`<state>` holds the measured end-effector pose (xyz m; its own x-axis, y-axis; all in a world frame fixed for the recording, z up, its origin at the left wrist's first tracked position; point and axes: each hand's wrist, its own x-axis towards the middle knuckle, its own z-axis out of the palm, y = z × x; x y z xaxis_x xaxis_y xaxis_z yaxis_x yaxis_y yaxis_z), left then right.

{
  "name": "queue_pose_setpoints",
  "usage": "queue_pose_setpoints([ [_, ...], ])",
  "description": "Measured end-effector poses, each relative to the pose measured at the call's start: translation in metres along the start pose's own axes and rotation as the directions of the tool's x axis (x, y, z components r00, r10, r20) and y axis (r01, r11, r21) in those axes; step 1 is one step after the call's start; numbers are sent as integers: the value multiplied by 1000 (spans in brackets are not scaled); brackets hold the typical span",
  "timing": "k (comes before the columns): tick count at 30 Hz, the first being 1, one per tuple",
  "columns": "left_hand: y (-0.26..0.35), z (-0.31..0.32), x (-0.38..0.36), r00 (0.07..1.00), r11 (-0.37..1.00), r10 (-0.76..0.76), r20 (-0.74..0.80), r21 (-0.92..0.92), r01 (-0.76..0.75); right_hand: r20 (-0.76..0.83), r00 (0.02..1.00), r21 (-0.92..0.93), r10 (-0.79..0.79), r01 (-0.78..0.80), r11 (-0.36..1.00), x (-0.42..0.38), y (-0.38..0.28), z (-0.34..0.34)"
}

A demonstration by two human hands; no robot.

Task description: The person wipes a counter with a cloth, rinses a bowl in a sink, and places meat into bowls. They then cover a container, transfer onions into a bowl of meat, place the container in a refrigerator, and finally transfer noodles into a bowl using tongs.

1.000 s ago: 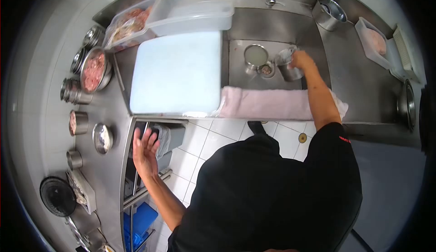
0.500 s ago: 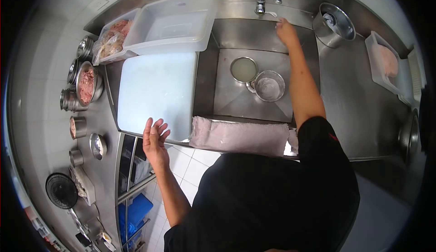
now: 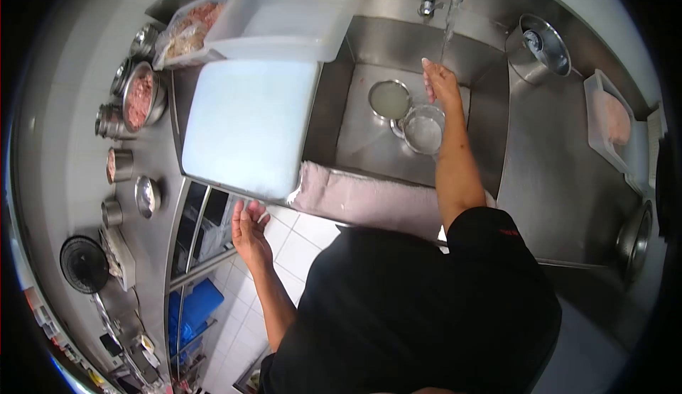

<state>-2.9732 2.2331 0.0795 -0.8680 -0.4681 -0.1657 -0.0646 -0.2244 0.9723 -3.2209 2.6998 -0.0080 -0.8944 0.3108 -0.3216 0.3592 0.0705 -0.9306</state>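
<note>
Half a second ago the right hand (image 3: 442,83) was up by the tap (image 3: 428,2) and no water was coming out. Now water (image 3: 449,28) runs from the spout, and the hand is lower, right where the water comes down. So the water now falls into the sink (image 3: 362,135), at or just behind that hand. The big metal cup (image 3: 424,130) is on the sink floor, close below the right hand, and its inside looks wetter and clearer than it did. A small metal cup (image 3: 389,101) with cloudy water sits just beside it. The right hand's fingers are partly curled, with some tips apart, and I see nothing in them. They do not seem to touch either cup. The left hand (image 3: 252,234) is in the air near the front edge of the white board (image 3: 249,124). Its fingers are bent a little and spread apart, and they hold nothing. A pink cloth (image 3: 369,199) lies along the front edge of the sink.
</note>
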Motion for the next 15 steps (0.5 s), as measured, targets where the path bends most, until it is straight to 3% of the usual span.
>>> queue_pose_setpoints([
  [2, -5, -16, -9, 999, 1000, 5, -48, 11, -4, -137, 989, -137, 64, -83, 987, -1, 27, 12],
  [5, -23, -47, -19, 988, 999, -7, -154, 43, 13, -173, 977, -173, -121, 91, 981, 10, 76, 25],
  [8, -58, -89, -33, 958, 992, -55, -281, 92, 83, -110, 987, -255, 116, -141, 957, -2, 64, 24],
  [11, -98, -117, -65, 931, 958, -141, -338, 191, 214, -3, 989, 131, 151, -149, 980, 28, 106, 35],
  [14, -138, -149, -111, 872, 858, -315, -375, 280, 431, 66, 984, -285, -168, 180, 942, 66, 138, 44],
  [15, -148, -157, -129, 842, 811, -373, -391, 304, 500, 135, 987, -394, -93, 139, 909, 63, 129, 51],
])
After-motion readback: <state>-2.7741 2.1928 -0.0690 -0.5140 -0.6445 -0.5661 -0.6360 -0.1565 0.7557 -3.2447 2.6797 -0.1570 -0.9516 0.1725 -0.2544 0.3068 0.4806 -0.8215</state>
